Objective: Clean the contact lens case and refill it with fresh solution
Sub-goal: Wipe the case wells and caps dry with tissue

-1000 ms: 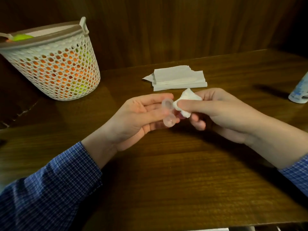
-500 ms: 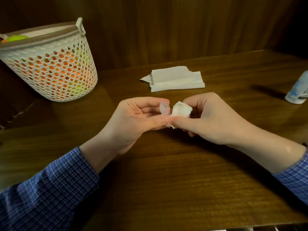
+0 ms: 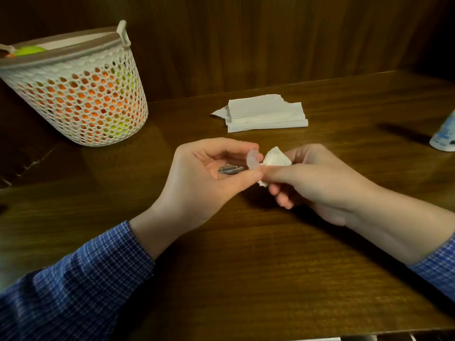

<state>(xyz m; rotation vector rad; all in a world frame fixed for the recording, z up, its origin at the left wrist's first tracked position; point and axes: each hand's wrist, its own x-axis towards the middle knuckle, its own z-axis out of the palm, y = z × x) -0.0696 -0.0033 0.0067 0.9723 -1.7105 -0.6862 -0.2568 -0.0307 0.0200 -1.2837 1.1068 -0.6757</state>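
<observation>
My left hand (image 3: 204, 178) pinches a small clear contact lens case (image 3: 253, 159) between thumb and fingertips, above the middle of the wooden table (image 3: 246, 267). My right hand (image 3: 317, 180) grips a crumpled white tissue (image 3: 277, 158) and presses it against the case from the right. Only one round transparent cup of the case shows; the rest is hidden by fingers and tissue. A white solution bottle (image 3: 444, 136) with a blue label stands at the right edge, partly out of frame.
A folded stack of white tissues (image 3: 266, 115) lies behind the hands. A white perforated basket (image 3: 81, 94) with orange and green contents stands at the back left. A dark wood wall runs behind the table. A small dark flat object (image 3: 229, 169) lies under my left hand.
The case has turned in my left hand so one cup faces up and its lower cup is now hidden. The tissue has shifted and re-bunched against it. Both hands stay nearly in place.
</observation>
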